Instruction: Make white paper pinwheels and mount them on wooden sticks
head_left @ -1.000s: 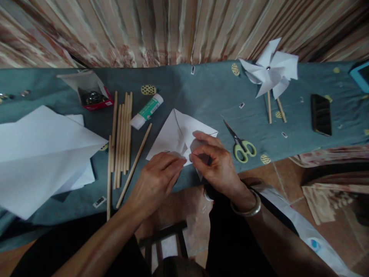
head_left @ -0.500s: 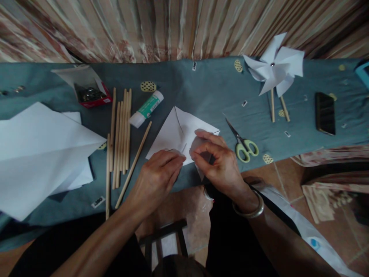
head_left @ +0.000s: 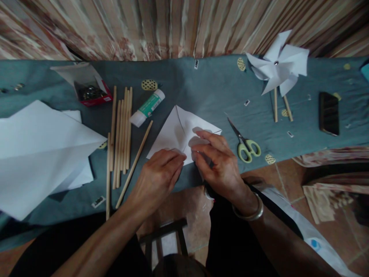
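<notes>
A white paper square [head_left: 167, 132] with cut lines running in from its corners lies in front of me. My left hand [head_left: 161, 169] is closed on its near left side, the fingers and thumb pressed together on a bit of the paper. Over the near right part hovers my right hand [head_left: 220, 159], its fingers bent and apart, the thumb a little away from the index finger. Both hands hide the near edge of the sheet. Scissors [head_left: 245, 144] with green handles lie to the right of it, blades partly apart. A glue stick [head_left: 148, 107] rests beyond it on the left.
Several wooden sticks [head_left: 123, 130] lie left of the paper, with one loose stick [head_left: 134, 165] nearer. A stack of white paper [head_left: 37, 154] and a red box [head_left: 92, 94] of metal fasteners are farther left. Paper pinwheels [head_left: 278, 63] and a phone [head_left: 328, 113] lie right.
My right thumb and index finger have come slightly apart. My left hand stays on the paper. The whole view has shifted a little.
</notes>
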### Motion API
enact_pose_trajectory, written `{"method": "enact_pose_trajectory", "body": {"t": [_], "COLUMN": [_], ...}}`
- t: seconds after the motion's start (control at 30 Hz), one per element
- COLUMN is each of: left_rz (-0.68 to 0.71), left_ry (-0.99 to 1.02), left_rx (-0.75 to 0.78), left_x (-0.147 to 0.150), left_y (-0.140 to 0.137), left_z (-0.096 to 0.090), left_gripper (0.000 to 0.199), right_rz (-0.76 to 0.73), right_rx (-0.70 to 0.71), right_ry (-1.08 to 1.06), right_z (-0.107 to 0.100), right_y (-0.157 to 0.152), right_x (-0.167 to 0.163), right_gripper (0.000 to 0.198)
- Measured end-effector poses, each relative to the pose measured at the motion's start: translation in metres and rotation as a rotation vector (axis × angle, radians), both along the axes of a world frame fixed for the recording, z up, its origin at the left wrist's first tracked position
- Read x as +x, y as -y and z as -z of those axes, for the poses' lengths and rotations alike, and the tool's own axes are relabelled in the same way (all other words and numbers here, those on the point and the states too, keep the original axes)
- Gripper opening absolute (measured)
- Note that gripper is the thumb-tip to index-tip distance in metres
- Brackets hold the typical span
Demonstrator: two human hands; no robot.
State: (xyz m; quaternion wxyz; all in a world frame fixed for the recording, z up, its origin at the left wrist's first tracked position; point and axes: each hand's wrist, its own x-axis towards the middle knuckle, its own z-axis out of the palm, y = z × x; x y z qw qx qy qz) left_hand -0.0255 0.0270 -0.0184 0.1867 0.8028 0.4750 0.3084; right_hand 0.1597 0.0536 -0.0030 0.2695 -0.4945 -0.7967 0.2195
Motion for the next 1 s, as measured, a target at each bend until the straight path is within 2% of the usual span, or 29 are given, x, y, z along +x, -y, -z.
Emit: {"method": "enact_pose_trajectory", "body": {"t": [0.3, 0.83, 1.0], "left_rz": [-0.014, 0.001, -0.022], "left_ry": [-0.017, -0.059, -0.145], "left_rx": [0.021, 0.007, 0.041], "left_x": [0.001, 0.001, 0.003], "left_y": [-0.001, 0.0, 0.002], "left_z": [-0.001, -0.004, -0.006], "left_gripper": [0.017, 0.018, 0.015], "right_rz": [-0.054, -0.1, -0.082], "right_rx": [0.157, 0.199, 0.191], "right_ry": [0.063, 0.193, 0.19], "right_z": [0.009, 0.015, 0.013], "right_y": [0.002, 0.009, 0.006], "right_x": [0.0, -0.008, -0.012], "right_gripper": [0.029, 0.039, 0.034]}}
